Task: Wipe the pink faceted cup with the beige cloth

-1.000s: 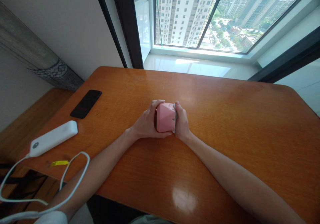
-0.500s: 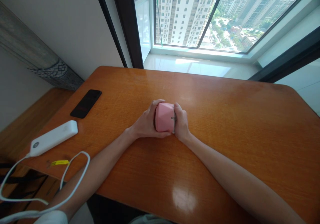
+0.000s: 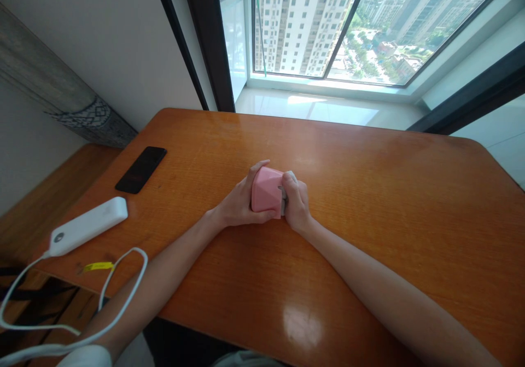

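We hold the pink box [image 3: 266,194] tight | left hand [image 3: 238,205] at 9 o'clock, right hand [image 3: 296,205] at 3 o'clock, pinching its metal clasp [image 3: 282,192] | box looks shut | table [image 3: 389,203]

A small pink box [image 3: 266,191] with faceted, angular faces sits near the middle of the worktop [image 3: 369,203], tipped slightly to the left. A small metal piece, perhaps a clasp, shows at its right edge. Both hands clasp its sides.
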`<act>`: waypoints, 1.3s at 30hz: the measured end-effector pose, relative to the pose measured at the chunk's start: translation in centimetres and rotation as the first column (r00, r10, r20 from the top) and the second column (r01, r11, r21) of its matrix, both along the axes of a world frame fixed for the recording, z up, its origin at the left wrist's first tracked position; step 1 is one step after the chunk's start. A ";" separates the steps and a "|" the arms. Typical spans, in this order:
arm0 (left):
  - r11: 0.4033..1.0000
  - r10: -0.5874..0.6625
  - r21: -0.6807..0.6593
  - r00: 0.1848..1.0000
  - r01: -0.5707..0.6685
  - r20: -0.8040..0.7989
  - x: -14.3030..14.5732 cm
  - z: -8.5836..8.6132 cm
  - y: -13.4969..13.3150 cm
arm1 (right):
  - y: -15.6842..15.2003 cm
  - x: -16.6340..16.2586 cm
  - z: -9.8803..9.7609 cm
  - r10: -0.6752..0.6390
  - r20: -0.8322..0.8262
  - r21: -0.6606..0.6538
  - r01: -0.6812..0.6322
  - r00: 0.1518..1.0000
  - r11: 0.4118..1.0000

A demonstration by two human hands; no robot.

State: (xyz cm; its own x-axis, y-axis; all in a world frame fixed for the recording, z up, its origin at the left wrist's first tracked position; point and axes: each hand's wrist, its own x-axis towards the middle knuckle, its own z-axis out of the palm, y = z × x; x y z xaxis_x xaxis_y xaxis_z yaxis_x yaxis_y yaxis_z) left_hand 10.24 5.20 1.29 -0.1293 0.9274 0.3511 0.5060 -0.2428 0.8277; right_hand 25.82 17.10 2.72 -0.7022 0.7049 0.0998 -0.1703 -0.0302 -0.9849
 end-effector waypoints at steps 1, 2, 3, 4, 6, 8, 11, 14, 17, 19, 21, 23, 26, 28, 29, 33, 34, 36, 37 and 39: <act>1.000 -0.005 0.018 1.000 0.005 -0.012 0.0 -0.1 0.1 | 0.0 0.0 0.1 -0.009 -0.004 -0.009 0.009 1.000 1.000; 0.999 -0.008 0.048 1.000 0.010 -0.026 0.0 -0.3 0.2 | 0.0 -0.1 0.2 -0.019 -0.009 -0.017 0.019 1.000 1.000; 0.996 -0.008 0.088 0.999 0.011 -0.043 0.0 -0.4 0.3 | -0.1 -0.1 0.3 -0.029 -0.012 -0.026 0.029 1.000 0.999; 0.991 -0.002 0.136 0.998 0.011 -0.068 0.0 -0.4 0.4 | -0.1 -0.1 0.3 -0.037 -0.014 -0.034 0.037 0.999 0.999; 0.972 0.022 0.234 0.989 0.012 -0.144 -0.1 -0.4 0.6 | 0.0 -0.2 0.4 -0.043 -0.017 -0.049 0.042 0.999 0.998; 0.954 0.051 0.297 0.966 0.028 -0.254 -0.3 -0.2 0.6 | 0.1 -0.3 0.6 -0.048 -0.018 -0.065 0.047 0.999 0.997; 0.943 0.100 0.324 0.873 0.070 -0.478 -1.0 0.3 0.2 | 0.5 -0.6 0.6 -0.089 -0.022 -0.110 0.086 0.996 0.990; 0.932 0.172 0.351 0.749 0.086 -0.640 -1.9 0.5 -0.1 | 1.0 -1.0 0.3 -0.125 -0.029 -0.185 0.117 0.992 0.976; 0.938 0.190 0.339 0.712 0.071 -0.676 -2.4 0.2 -0.2 | 1.4 -1.4 -0.2 -0.134 -0.031 -0.250 0.122 0.991 0.961; 0.952 0.177 0.304 0.720 0.049 -0.671 -2.4 -0.1 -0.1 | 1.5 -1.5 -0.3 -0.144 -0.014 -0.249 0.136 0.989 0.959; 0.962 0.161 0.273 0.744 0.030 -0.649 -2.2 -0.2 -0.1 | 1.5 -1.5 -0.3 -0.149 0.007 -0.234 0.146 0.989 0.961; 0.962 0.150 0.270 0.775 0.028 -0.614 -2.0 -0.1 -0.1 | 1.5 -1.5 -0.2 -0.138 0.015 -0.238 0.138 0.990 0.962; 0.960 0.140 0.277 0.817 0.025 -0.559 -1.8 0.3 -0.2 | 1.5 -1.5 -0.1 -0.093 0.003 -0.256 0.091 0.996 0.962; 0.962 0.143 0.272 0.844 0.004 -0.516 -1.7 0.4 -0.3 | 1.5 -1.4 -0.3 -0.063 -0.016 -0.249 0.057 0.998 0.967; 0.963 0.144 0.271 0.858 -0.006 -0.493 -1.7 0.5 -0.4 | 1.5 -1.4 -0.4 -0.050 -0.022 -0.242 0.043 0.999 0.969; 0.965 0.136 0.261 0.888 -0.018 -0.440 -1.6 0.6 -0.4 | 1.3 -1.3 -0.5 -0.034 -0.010 -0.199 0.031 0.999 0.980; 0.967 0.133 0.256 0.890 -0.019 -0.436 -1.6 0.7 -0.3 | 1.3 -1.3 -0.4 -0.035 0.000 -0.185 0.035 0.999 0.982; 0.968 0.128 0.252 0.897 -0.020 -0.422 -1.6 0.8 -0.3 | 1.2 -1.2 0.0 -0.042 0.017 -0.158 0.044 0.999 0.987; 0.968 0.126 0.250 0.904 -0.021 -0.409 -1.6 0.9 -0.3 | 1.1 -1.1 0.2 -0.046 0.023 -0.146 0.049 0.999 0.988; 0.970 0.122 0.242 0.920 -0.031 -0.372 -1.4 1.3 -0.2 | 1.0 -1.1 0.6 -0.059 0.029 -0.127 0.062 0.998 0.990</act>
